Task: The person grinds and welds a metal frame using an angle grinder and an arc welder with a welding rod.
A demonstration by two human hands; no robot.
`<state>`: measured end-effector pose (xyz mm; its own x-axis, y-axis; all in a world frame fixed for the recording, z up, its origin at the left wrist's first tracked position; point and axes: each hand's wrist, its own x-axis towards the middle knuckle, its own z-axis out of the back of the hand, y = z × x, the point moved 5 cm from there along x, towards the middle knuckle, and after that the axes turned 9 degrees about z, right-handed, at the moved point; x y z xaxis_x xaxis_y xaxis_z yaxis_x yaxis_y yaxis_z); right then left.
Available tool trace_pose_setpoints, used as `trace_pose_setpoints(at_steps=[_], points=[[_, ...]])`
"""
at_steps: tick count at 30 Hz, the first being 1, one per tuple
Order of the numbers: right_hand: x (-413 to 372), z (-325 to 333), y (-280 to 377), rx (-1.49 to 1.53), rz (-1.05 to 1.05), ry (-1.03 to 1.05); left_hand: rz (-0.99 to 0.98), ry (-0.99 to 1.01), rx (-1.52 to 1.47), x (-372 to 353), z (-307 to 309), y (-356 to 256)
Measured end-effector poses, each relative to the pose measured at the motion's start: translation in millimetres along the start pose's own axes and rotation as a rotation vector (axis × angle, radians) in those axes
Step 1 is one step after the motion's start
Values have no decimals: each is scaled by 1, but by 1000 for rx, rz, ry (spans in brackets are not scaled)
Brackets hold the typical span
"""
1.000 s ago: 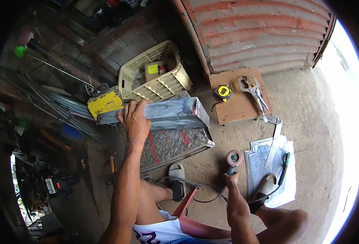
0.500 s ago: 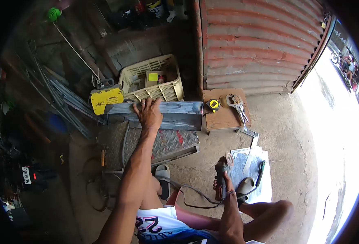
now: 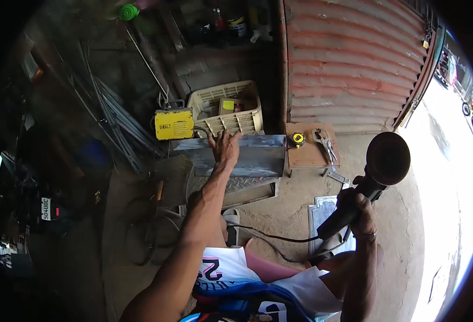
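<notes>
My left hand [image 3: 227,152] rests on the upper edge of a long grey metal channel [image 3: 260,161], fingers spread and hooked over that edge. The channel lies on a diamond-plate metal step [image 3: 242,196], and my forearm passes in front of the step. In my right hand [image 3: 364,217] is an angle grinder [image 3: 349,209], gripped round its dark body. Its round disc [image 3: 388,158] points up toward the camera, well to the right of the channel. A black cord [image 3: 279,238] trails from the grinder's lower end to the left.
Behind the channel stand a yellow welding machine [image 3: 174,124] and a cream plastic crate [image 3: 255,115]. A small wooden table [image 3: 306,155] carries a tape measure [image 3: 297,139] and locking pliers [image 3: 325,144]. A metal sheet [image 3: 322,209] lies on the floor. Metal rods [image 3: 118,115] lean at left.
My right hand has raised the grinder up and to the right, its disc now facing the camera. The channel appears turned, showing more of its front face. The view has shifted left.
</notes>
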<state>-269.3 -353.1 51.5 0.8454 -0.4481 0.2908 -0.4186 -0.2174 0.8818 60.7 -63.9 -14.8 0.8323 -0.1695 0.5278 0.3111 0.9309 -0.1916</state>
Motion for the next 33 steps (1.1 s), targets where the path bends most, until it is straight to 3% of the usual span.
trace_pose_setpoints(at_steps=[1,3,4,5,7,10,14,16,20,24,29,33], points=[[0,4,-4,6,4,6,-50,-34,12,-2,2,-1],[-8,13,-39,442,-208,24,-102,-65,26,-8,7,0],[-16,21,-64,420,-264,-140,-95,51,20,-7,5,6],[-23,23,-82,89,-466,-323,-120,183,25,-3,0,1],[-29,23,-108,204,-542,-368,-102,366,75,2,4,-2],[-18,-2,-91,313,-428,-393,-90,541,97,14,8,-9],[-5,3,-113,408,-401,-337,-127,449,93,10,3,-9],[6,6,-115,470,-452,-324,-146,264,130,8,0,-5],[23,-4,-121,431,-465,-342,-192,120,108,5,1,-5],[30,-5,-137,429,-469,-281,-188,98,139,2,4,-7],[29,-10,-155,450,-626,-313,-219,46,146,2,8,-12],[27,-11,-161,362,-601,-326,-215,42,162,0,11,-14]])
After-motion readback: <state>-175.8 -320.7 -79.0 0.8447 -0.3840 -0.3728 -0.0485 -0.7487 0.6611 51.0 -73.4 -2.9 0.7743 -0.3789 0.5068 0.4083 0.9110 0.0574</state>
